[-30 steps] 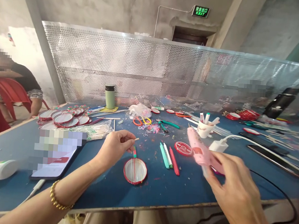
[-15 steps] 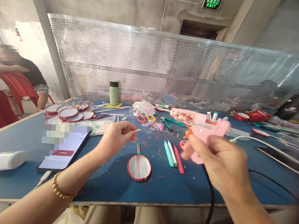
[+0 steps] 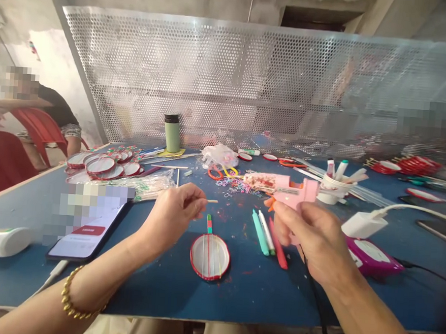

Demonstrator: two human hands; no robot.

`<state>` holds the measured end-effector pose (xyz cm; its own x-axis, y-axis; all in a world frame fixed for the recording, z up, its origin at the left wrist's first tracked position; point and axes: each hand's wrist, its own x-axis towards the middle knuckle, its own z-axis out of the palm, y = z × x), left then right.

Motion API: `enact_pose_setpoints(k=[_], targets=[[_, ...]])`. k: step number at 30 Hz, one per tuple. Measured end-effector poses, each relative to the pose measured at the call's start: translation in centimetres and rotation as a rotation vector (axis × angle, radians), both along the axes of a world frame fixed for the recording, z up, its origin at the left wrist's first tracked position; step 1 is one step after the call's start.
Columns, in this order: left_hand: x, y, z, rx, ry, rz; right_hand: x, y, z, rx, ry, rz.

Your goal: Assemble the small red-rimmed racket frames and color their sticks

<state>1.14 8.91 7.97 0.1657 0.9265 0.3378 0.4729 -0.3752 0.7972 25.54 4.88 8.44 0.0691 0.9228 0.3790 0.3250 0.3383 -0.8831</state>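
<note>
Between the pinched fingers of my left hand [image 3: 176, 212] is a short thin wooden stick [image 3: 212, 201], its end pointing right. My right hand [image 3: 313, 239] is wrapped round the handle of a pink glue gun [image 3: 283, 185], whose nozzle points left toward my left hand. Below and between the hands, a small round banjo-like piece [image 3: 210, 257] lies flat on the blue table. It has a red rim, a pale face with coloured strings, and a green and red neck pointing away from me. Three pens, including a teal one [image 3: 260, 231], lie left of my right hand.
Many red-rimmed discs [image 3: 100, 164] are piled at the back left, near a phone [image 3: 92, 229] and a green bottle [image 3: 172, 134]. A cup of markers [image 3: 334, 187] and a purple box [image 3: 375, 257] stand right. A perforated metal screen [image 3: 213, 85] closes the back; a person sits far left.
The glue gun has moved left and slightly down, closer to the stick in my left hand. My view has shifted, showing the marker cup and purple box more fully.
</note>
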Motion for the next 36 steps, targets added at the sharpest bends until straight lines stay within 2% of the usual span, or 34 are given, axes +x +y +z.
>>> enact_pose_setpoints(k=[3, 10, 16, 26, 36], targets=[[0.2, -0.2, -0.1, 0.047, 0.015, 0.023, -0.2, -0.5, -0.4, -0.095, -0.102, 0.032], [0.7, 0.0, -0.7, -0.022, -0.139, -0.047, -0.3, -0.8, -1.3, 0.003, -0.290, 0.016], [0.9, 0.2, -0.8, -0.073, -0.226, -0.075, -0.4, -0.7, -1.7, 0.015, -0.263, -0.016], [1.0, -0.3, -0.6, -0.072, -0.214, -0.104, -1.0, -1.0, -0.9, -0.078, -0.271, 0.043], [0.8, 0.1, -1.0, -0.031, -0.171, -0.088, -0.7, -0.9, -1.1, -0.074, -0.294, 0.057]])
